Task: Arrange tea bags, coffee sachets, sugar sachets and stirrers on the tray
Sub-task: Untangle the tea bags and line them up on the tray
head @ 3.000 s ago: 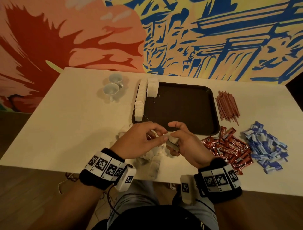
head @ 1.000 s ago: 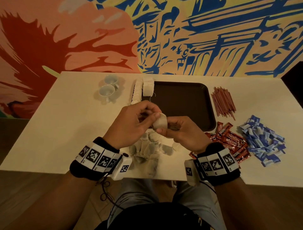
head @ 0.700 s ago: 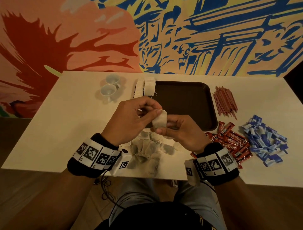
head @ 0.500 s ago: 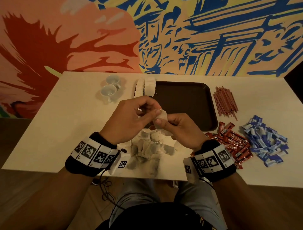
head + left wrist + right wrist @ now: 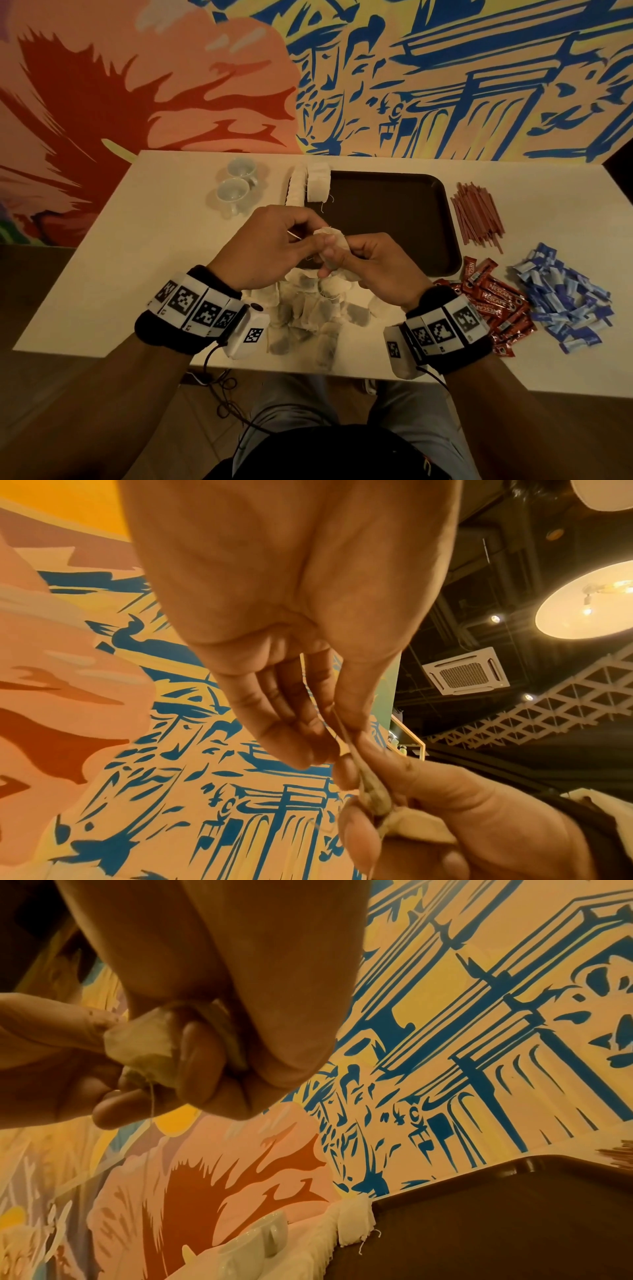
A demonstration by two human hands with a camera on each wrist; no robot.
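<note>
Both hands meet above the table's front, holding one pale tea bag [image 5: 334,246] between them. My right hand [image 5: 346,255] grips its lower part [image 5: 150,1042], fingers curled round it. My left hand [image 5: 308,240] pinches its upper edge [image 5: 346,737] between thumb and fingers. A thread hangs from the bag [image 5: 152,1096]. Below the hands lies a loose pile of tea bags [image 5: 308,311]. A row of tea bags [image 5: 310,186] stands along the left edge of the dark brown tray [image 5: 394,219].
Two white cups [image 5: 236,188] stand left of the tray. Right of it lie brown stirrers [image 5: 478,216], red coffee sachets [image 5: 489,301] and blue sugar sachets [image 5: 561,298]. The painted wall runs behind the table [image 5: 137,257].
The hands have lifted a tea bag from the pile and turned it between the fingers. In the last half second they hardly moved.
</note>
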